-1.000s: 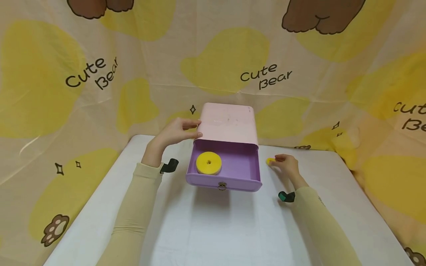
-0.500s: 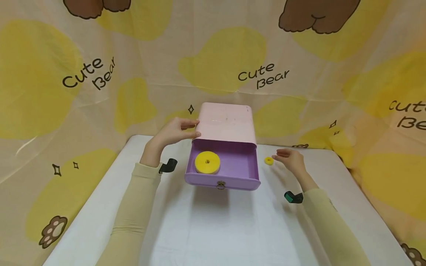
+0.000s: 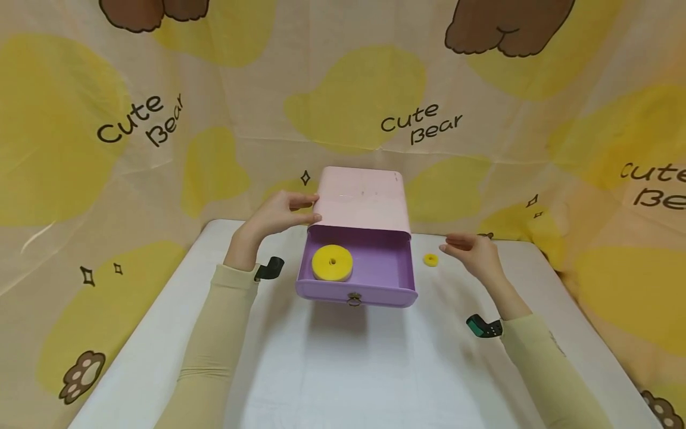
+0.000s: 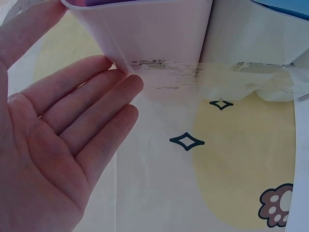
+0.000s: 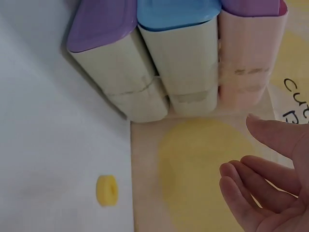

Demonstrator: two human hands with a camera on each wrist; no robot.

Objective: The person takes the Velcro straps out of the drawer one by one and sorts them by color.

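Note:
A pink drawer box (image 3: 364, 199) stands toward the back of the table with its purple drawer (image 3: 380, 262) pulled out. Inside the drawer's left part lies a large yellow disc (image 3: 332, 263) with a small centre hole. My left hand (image 3: 278, 213) has its fingertips and thumb at the left side of the pink box; the left wrist view shows the fingers (image 4: 91, 96) nearly straight. Right of the drawer, a small yellow ring (image 3: 430, 260) lies on the table. My right hand (image 3: 474, 253) hovers to the right of this ring, fingers relaxed and holding nothing.
Below the pink box, the right wrist view shows two more stacked pale boxes, one with a blue drawer front (image 5: 178, 12) and one with a purple front (image 5: 104, 24). A patterned cloth (image 3: 348, 101) hangs behind and beside the white table (image 3: 343, 369).
My right hand has let go of the small yellow ring and moved right and slightly up from it. The ring stays on the table. My left hand keeps its place at the box.

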